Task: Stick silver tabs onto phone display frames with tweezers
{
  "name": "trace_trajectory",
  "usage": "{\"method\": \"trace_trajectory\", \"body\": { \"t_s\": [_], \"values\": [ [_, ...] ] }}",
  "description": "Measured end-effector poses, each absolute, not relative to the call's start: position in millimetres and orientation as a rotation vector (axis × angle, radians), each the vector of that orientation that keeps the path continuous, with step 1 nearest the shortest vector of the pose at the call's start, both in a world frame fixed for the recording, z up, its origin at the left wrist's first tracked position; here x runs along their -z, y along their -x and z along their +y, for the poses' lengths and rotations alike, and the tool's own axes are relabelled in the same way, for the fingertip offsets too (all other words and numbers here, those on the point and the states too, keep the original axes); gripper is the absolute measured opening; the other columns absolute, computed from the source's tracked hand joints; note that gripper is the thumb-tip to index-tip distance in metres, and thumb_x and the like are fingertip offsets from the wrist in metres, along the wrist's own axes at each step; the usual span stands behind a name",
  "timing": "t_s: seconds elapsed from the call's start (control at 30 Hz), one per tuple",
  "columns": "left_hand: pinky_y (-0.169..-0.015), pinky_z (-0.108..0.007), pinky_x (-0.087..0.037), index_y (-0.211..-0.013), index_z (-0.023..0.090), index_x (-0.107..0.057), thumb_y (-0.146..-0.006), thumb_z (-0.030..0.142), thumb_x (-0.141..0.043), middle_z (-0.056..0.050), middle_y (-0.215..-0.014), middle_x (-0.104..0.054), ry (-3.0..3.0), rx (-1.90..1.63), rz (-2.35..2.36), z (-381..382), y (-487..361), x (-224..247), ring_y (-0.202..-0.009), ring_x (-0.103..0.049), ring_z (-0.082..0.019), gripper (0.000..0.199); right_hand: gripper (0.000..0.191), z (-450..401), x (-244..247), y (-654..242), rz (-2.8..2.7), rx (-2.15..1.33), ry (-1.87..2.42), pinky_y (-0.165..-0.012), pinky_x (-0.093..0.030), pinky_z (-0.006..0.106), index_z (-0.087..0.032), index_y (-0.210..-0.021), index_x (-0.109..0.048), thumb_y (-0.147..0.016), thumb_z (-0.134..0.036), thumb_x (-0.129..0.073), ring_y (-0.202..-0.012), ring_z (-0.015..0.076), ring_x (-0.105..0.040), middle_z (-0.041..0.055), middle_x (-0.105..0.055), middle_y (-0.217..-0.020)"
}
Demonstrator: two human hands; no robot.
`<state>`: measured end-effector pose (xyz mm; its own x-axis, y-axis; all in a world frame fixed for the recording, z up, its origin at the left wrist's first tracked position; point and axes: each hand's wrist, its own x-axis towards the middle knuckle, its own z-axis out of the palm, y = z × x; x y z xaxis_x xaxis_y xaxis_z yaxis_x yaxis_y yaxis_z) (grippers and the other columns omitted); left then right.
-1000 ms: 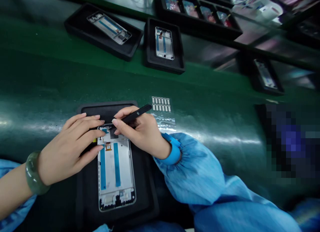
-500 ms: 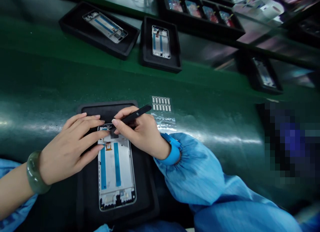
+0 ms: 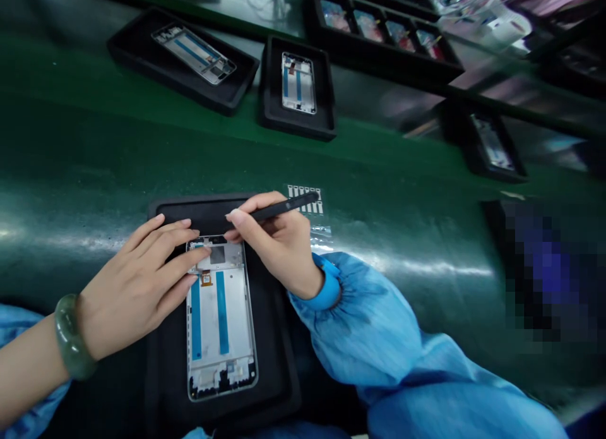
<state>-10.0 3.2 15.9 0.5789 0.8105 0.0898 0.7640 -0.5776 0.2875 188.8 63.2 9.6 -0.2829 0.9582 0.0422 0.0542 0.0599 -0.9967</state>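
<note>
A silver phone frame [image 3: 241, 325] with two blue strips lies in a black tray [image 3: 274, 363] in front of me. My left hand [image 3: 146, 268] rests over its upper left edge, fingers spread, with the index fingertip touching the frame near a dark grey square. Just beyond the frame's upper right corner, my right hand [image 3: 279, 237] pinches a black pen-like tool, probably tweezers [image 3: 288, 204], between thumb and fingers. Its back end points right; its working tip is hidden by the fingers. Behind that end lies a sheet of small white stickers [image 3: 298, 191], partly covered.
Two black trays [image 3: 184, 85] [image 3: 298, 126] with phone frames stand at the back of the green bench [image 3: 95, 155]. Further right is another tray [image 3: 492, 142]. A divided black box [image 3: 379, 54] with reddish parts sits at the top. A blurred-out dark object [image 3: 544, 268] lies on the right.
My right hand has moved right and slightly up, off the frame's top, uncovering the dark grey square. The black tool's back end now overlaps the sticker sheet. My left hand stays nearly still.
</note>
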Motion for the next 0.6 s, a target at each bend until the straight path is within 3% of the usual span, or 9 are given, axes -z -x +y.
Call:
{"method": "trace_trajectory", "body": {
  "t_s": [0.27,0.6],
  "values": [
    [-0.107,-0.051,-0.027,-0.122,0.021,-0.05,-0.087,0.025,-0.045,-0.009,-0.124,-0.052,-2.588,-0.347,1.327,2.6,9.9,-12.5,-0.124,-0.041,-0.026,0.036,0.015,65.9,-7.3,-190.5,-1.599,-1.359,0.952,-0.074,-0.056,0.028,-0.02,-0.095,-0.051,-0.085,-0.029,-0.057,-0.081,0.0125,-0.065,0.0043,-0.062,-0.097],
    [-0.108,-0.052,-0.026,-0.127,0.02,-0.047,-0.087,0.027,-0.045,-0.01,-0.125,-0.052,-2.562,-0.335,1.339,1.5,9.2,-13.1,-0.125,-0.041,-0.028,0.041,0.01,69.9,-6.0,-196.0,-1.907,-1.226,0.818,-0.076,-0.053,0.031,-0.02,-0.092,-0.052,-0.083,-0.022,-0.057,-0.085,0.0144,-0.062,0.004,-0.062,-0.093]
  ]
}}
